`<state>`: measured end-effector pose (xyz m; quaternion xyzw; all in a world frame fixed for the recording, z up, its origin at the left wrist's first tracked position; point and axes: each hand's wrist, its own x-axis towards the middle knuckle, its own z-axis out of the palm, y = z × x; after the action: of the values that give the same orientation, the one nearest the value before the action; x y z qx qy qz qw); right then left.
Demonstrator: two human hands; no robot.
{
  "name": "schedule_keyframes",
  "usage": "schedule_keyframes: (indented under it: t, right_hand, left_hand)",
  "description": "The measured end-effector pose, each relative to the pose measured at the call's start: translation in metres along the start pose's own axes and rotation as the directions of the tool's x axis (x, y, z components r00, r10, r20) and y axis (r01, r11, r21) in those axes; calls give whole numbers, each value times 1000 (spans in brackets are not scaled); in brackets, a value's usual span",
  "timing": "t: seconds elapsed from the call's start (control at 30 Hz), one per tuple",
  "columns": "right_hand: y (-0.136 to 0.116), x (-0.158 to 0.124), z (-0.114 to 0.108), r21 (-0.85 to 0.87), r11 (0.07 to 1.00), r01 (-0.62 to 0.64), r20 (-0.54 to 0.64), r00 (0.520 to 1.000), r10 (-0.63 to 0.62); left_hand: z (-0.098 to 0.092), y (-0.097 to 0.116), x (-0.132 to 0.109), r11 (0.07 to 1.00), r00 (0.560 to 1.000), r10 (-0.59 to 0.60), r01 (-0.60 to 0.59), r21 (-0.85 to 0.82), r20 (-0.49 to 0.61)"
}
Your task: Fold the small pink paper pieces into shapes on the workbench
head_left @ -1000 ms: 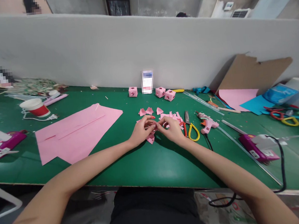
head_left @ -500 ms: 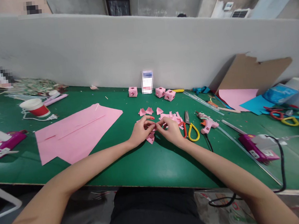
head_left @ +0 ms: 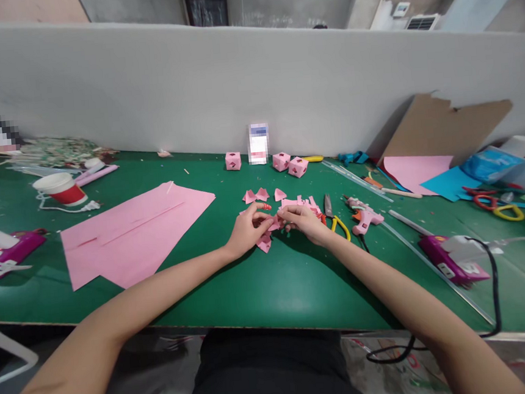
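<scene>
Over the middle of the table my left hand (head_left: pixel 246 230) pinches a small folded pink paper piece (head_left: pixel 273 222) between thumb and fingers; a red mark or band shows near one fingertip. My right hand (head_left: pixel 308 222) meets it from the other side, fingertips closed together on the piece's right edge. Just below the left fingers lies another folded pink piece (head_left: pixel 264 242). Beyond the hands sit several more folded pieces (head_left: pixel 262 194). Pink paper scraps (head_left: pixel 306 203) lie partly hidden behind my right hand, beside yellow-and-red-handled scissors (head_left: pixel 328 205).
Pink paper cubes (head_left: pixel 233 161) stand at the back by the grey partition (head_left: pixel 166 95). A large pink sheet (head_left: pixel 139 235) and a paper cup (head_left: pixel 62 190) are left. Right lie a pink glue gun (head_left: pixel 366 220), clear sticks (head_left: pixel 362 185) and a purple power strip (head_left: pixel 454 263) with cables.
My right hand has turned over and shifted slightly, now covering part of the scissors' handles. More of the pink piece shows between the hands. My left hand stays nearly still.
</scene>
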<state>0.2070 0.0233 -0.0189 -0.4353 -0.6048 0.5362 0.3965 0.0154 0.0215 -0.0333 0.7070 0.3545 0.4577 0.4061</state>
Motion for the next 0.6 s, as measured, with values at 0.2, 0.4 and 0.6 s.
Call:
schedule_keyframes:
  t: [0.2, 0.4, 0.6]
  right_hand:
    - [3, 1, -1, -83, 997, 6, 110, 994, 4]
    - [7, 2, -4, -167, 985, 35, 152, 988, -10]
    - [9, 3, -5, -289, 952, 105, 187, 981, -52]
  left_hand:
    - [0, 1, 0, 1000, 1000, -13, 13, -2, 14]
    - [0, 2, 0, 999, 999, -24, 24, 24, 30]
    - [0, 4, -1, 1000, 999, -16, 16, 18, 28]
